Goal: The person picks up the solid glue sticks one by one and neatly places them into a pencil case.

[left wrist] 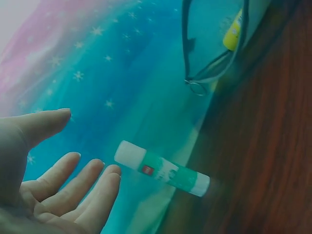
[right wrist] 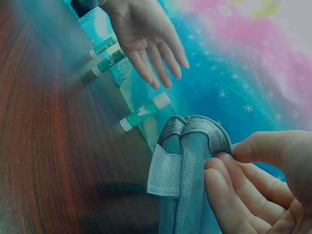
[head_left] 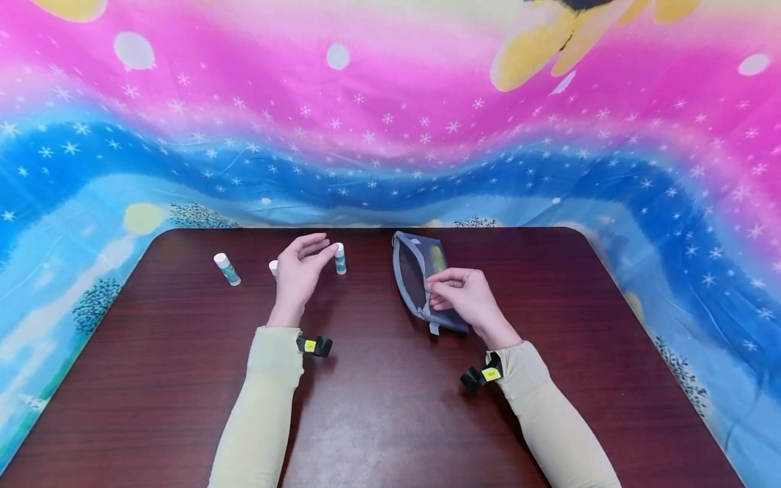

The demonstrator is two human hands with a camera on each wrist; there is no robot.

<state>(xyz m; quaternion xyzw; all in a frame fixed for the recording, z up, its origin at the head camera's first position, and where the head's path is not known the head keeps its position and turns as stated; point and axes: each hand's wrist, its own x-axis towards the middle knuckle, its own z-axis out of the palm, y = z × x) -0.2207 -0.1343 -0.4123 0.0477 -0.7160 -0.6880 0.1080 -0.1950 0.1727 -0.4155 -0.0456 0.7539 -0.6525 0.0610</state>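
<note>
Left hand (head_left: 297,269) loosely spread, empty; right hand (head_left: 466,295) pinches the gaping pouch (head_left: 413,273) on the table (head_left: 378,420).
A glue stick (head_left: 341,261) stands just beside the left fingertips; a careless brush could topple it, a slack pinch let the pouch sag.

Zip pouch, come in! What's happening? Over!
Left hand empty, near glue stick. Right hand pinching mesh zip pouch. Pouch unzipped, yellow item inside. Nothing blocking its opening.
</note>
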